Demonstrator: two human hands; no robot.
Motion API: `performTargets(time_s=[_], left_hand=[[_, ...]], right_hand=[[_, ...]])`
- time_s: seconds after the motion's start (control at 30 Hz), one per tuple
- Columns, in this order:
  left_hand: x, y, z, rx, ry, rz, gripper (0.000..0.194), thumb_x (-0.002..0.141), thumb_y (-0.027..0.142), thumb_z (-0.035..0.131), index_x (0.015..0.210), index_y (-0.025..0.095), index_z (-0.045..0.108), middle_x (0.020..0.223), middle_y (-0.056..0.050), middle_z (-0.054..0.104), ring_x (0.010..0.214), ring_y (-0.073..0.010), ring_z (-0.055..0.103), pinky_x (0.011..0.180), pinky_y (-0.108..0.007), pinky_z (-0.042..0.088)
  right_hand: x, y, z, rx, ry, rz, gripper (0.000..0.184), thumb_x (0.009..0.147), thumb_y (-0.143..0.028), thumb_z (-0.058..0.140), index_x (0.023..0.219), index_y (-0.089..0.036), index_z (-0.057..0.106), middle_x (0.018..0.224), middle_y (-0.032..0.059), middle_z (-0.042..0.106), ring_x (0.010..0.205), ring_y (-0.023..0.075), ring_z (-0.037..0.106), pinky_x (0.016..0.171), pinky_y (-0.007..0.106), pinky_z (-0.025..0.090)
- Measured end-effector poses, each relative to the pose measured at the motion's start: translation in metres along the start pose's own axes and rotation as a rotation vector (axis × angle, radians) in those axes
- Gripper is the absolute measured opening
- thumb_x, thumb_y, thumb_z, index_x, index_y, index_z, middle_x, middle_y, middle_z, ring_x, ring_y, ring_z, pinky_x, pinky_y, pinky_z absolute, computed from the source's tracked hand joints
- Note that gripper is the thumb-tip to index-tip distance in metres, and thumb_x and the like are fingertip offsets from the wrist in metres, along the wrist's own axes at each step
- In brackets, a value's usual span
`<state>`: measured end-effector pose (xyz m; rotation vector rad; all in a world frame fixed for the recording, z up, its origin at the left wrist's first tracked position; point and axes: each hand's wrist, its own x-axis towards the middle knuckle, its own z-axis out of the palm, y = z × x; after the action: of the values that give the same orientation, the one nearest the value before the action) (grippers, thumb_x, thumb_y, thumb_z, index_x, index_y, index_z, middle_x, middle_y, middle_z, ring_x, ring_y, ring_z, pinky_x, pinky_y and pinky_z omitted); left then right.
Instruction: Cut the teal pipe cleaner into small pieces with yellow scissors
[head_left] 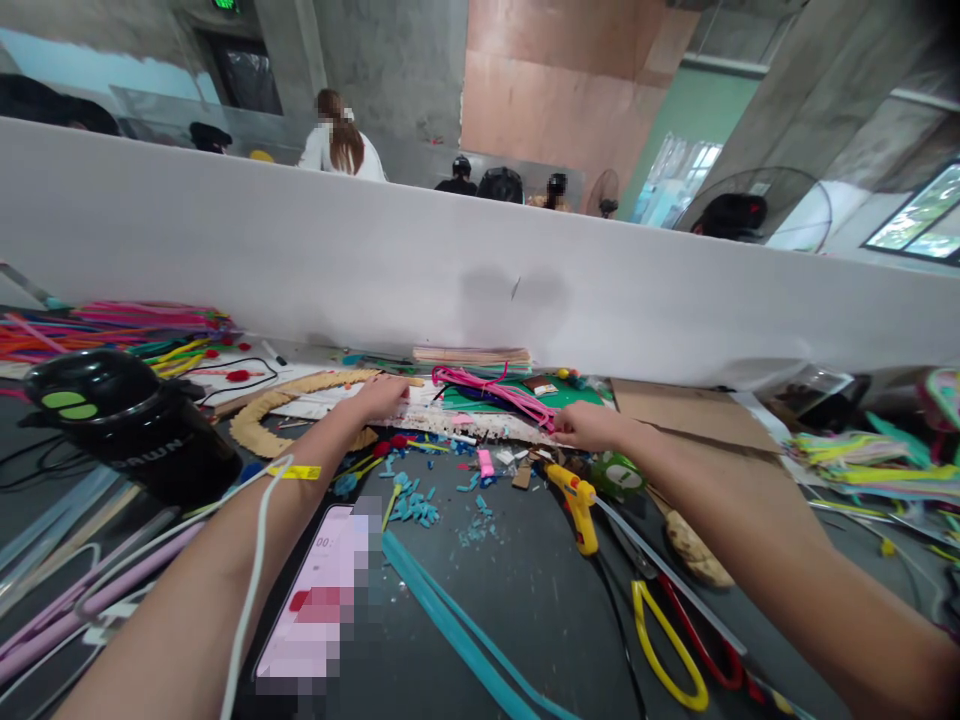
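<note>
My left hand point(384, 397) rests at the left part of a white speckled board point(457, 427), beside a tan scalloped ring point(259, 415). Its fingers are bent together, and whatever is under them is hidden. At the board's right end my right hand point(589, 426) has its fingers closed, close to the tips of a bundle of pink pipe cleaners point(517, 393). I cannot tell whether it grips the board or the pipe cleaners. Beneath the bundle lies a green sheet point(480, 395). A yellow hot glue gun point(576, 500) lies just below my right hand.
Blue clippings point(414, 503) and blue strips point(450, 625) litter the dark table. A phone point(315, 590) lies by my left forearm, near a black tumbler point(131, 425). Scissors point(667, 640) lie under my right forearm. A white partition point(337, 260) stands behind; people sit beyond it.
</note>
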<state>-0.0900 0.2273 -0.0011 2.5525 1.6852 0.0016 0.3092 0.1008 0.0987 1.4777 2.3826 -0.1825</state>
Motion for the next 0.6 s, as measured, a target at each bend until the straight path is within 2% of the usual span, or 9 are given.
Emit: performTargets(time_s=[0.17,0.33,0.47,0.53,0.6], left_hand=[[-0.009,0.000,-0.004,0.110,0.140,0.139,0.024,0.083,0.019,0.052,0.100,0.023,0.068,0.111,-0.012,0.064,0.106,-0.0273,0.054,0.090,-0.037,0.040],[-0.008,0.017,-0.039,0.164,0.351,0.224,0.041,0.082,0.003,0.041,0.109,0.021,0.066,0.112,-0.013,0.061,0.110,-0.0271,0.051,0.088,-0.039,0.038],[0.014,0.050,-0.061,0.069,0.481,0.181,0.039,0.090,0.018,0.042,0.124,0.025,0.062,0.121,-0.012,0.060,0.112,-0.0268,0.052,0.094,-0.040,0.037],[0.028,0.065,-0.062,-0.046,0.447,0.169,0.039,0.091,0.028,0.047,0.128,0.025,0.059,0.123,-0.011,0.061,0.109,-0.0266,0.055,0.093,-0.039,0.039],[0.037,0.077,-0.056,-0.208,0.420,0.156,0.037,0.089,0.031,0.050,0.123,0.021,0.063,0.120,-0.012,0.064,0.104,-0.0247,0.058,0.090,-0.036,0.042]], right_hand=[[-0.003,0.004,0.000,0.025,0.019,0.015,0.030,0.089,-0.041,0.051,0.080,-0.019,0.069,0.078,0.0052,0.070,0.069,0.0145,0.058,0.060,0.023,0.032],[-0.009,0.010,0.002,0.059,0.036,0.030,0.030,0.089,-0.039,0.051,0.080,-0.018,0.070,0.076,0.0054,0.069,0.067,0.0138,0.056,0.059,0.023,0.032],[-0.017,0.013,0.004,0.090,0.051,0.050,0.030,0.090,-0.038,0.051,0.078,-0.018,0.069,0.076,0.0054,0.069,0.067,0.0138,0.056,0.060,0.023,0.033],[-0.025,0.011,0.004,0.103,0.058,0.060,0.030,0.090,-0.037,0.051,0.076,-0.018,0.068,0.074,0.0051,0.068,0.066,0.0136,0.055,0.060,0.023,0.033],[-0.037,0.009,0.001,0.124,0.065,0.073,0.029,0.089,-0.037,0.051,0.076,-0.017,0.068,0.074,0.0049,0.067,0.065,0.0134,0.053,0.059,0.024,0.032]])
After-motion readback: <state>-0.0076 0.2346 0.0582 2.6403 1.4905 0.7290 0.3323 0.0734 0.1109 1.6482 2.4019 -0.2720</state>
